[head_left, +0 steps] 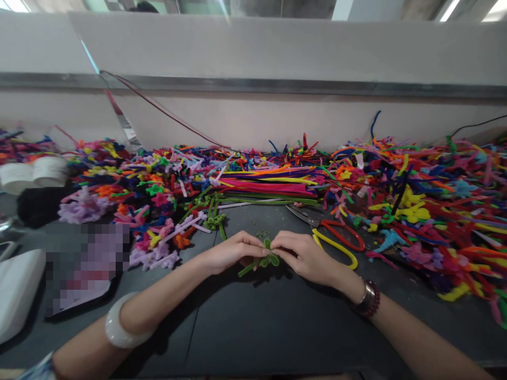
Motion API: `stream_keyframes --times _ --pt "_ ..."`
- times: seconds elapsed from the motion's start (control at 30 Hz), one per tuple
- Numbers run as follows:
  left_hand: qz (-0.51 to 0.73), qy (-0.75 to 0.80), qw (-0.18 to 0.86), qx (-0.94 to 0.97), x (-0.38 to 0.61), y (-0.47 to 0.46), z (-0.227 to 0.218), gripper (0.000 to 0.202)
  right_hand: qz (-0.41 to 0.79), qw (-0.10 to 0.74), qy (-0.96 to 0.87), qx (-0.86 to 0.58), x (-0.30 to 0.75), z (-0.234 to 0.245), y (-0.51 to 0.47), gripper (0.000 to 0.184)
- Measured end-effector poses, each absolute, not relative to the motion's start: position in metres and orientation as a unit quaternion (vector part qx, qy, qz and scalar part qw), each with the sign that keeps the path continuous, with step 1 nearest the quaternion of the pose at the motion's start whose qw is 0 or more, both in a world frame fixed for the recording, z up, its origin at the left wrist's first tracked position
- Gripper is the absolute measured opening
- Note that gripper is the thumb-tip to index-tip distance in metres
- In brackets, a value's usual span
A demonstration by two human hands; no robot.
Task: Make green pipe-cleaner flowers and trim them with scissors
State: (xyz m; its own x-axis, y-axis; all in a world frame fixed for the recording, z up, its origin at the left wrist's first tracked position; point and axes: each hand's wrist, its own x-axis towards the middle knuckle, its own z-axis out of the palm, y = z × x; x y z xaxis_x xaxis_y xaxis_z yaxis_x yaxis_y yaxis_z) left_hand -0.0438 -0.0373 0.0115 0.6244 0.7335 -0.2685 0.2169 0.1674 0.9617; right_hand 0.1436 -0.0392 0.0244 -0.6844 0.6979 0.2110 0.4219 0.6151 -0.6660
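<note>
Between my two hands is a green pipe-cleaner flower [270, 259] with looped petals, and a short straight stem sticks out to its lower left. My left hand [237, 250] pinches it from the left side. On the other side my right hand [303, 256] grips a petal, thumb and fingers pressed together. Tiny green bits of fuzz lie on the dark table [253, 322] just beyond my fingers. Scissors [340, 235] with one red and one yellow handle loop lie right behind my right hand, blades pointing away to the left.
A bundle of straight pipe cleaners [273, 184] lies across the back. Several green shaped pieces [214, 214] sit left of it. Heaps of colourful pipe-cleaner pieces [443, 211] spread on both sides. At left are a pixelated phone-like object [87, 264], a white box [19, 295] and white rolls [49, 171].
</note>
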Motion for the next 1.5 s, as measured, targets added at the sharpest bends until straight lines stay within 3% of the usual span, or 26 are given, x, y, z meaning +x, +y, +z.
stream_keyframes --times 0.23,0.47,0.57,0.7,0.8,1.03,1.3,1.5 --pt "0.238 0.393 0.590 0.664 -0.043 -0.036 0.010 0.030 0.491 0.226 -0.731 -0.415 0.144 0.024 -0.032 0.018" --pt "0.250 0.380 0.552 0.699 -0.040 -0.037 0.012 0.024 0.566 0.256 -0.654 -0.432 0.141 0.017 -0.031 0.020" --pt "0.275 0.399 0.588 0.647 -0.040 -0.037 0.008 0.021 0.580 0.280 -0.621 -0.447 0.141 0.016 -0.029 0.023" --pt "0.324 0.392 0.672 0.538 -0.040 -0.036 0.005 0.017 0.582 0.331 -0.591 -0.449 0.143 0.017 -0.026 0.015" --pt "0.362 0.380 0.700 0.484 -0.040 -0.035 0.006 0.017 0.575 0.314 -0.619 -0.432 0.143 0.015 -0.027 0.020" --pt "0.386 0.379 0.697 0.471 -0.040 -0.034 0.004 0.015 0.486 0.255 -0.710 -0.441 0.139 0.017 -0.035 0.027" --pt "0.383 0.370 0.698 0.479 -0.040 -0.033 0.004 0.016 0.468 0.317 -0.689 -0.454 0.142 0.016 -0.032 0.023" --pt "0.398 0.382 0.679 0.484 -0.041 -0.031 0.001 0.017 0.342 0.326 -0.766 -0.435 0.145 0.013 -0.030 0.016"
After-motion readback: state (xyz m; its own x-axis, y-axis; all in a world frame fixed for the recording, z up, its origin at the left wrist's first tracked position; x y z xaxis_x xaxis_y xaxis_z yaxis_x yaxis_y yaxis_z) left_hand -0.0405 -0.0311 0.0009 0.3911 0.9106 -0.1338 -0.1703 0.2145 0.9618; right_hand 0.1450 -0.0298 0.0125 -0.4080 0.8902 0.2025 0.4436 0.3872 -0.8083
